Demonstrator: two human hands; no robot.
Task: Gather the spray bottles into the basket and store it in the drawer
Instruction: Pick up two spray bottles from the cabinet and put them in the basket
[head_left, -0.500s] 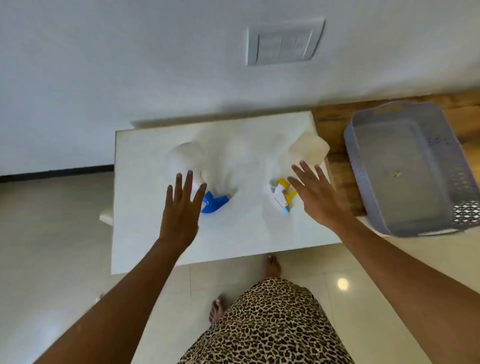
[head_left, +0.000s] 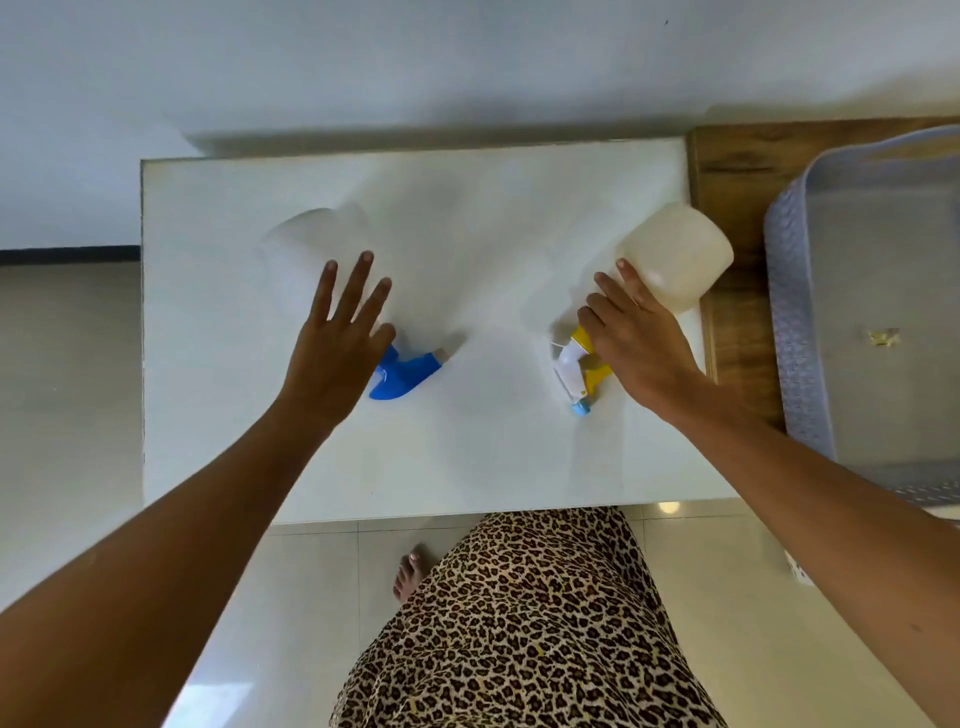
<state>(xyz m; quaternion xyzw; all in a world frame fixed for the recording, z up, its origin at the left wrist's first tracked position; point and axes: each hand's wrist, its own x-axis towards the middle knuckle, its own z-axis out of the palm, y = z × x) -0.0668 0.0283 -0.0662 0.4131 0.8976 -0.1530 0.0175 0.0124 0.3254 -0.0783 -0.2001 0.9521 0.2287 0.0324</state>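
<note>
Two spray bottles stand on a white table (head_left: 467, 467). The left bottle (head_left: 306, 249) is white with a blue trigger head; my left hand (head_left: 337, 348) hovers over its neck with fingers spread, holding nothing. The right bottle (head_left: 675, 260) is cream with a yellow and white trigger head and a light blue nozzle. My right hand (head_left: 639, 338) lies over its neck, fingertips touching the body, fingers not closed around it. A grey perforated basket (head_left: 800, 322) sits at the right on a wooden surface, with only a small scrap inside.
The wooden top (head_left: 737, 171) adjoins the table's right edge and carries the basket. A white wall runs behind the table. Pale tiled floor (head_left: 67, 389) lies left and in front. My leopard-print skirt and a bare foot show below the table's near edge.
Both hands have moved forward and down onto the bottles: the left now covers the blue head, the right touches the cream bottle. The camera has moved closer to the table.
</note>
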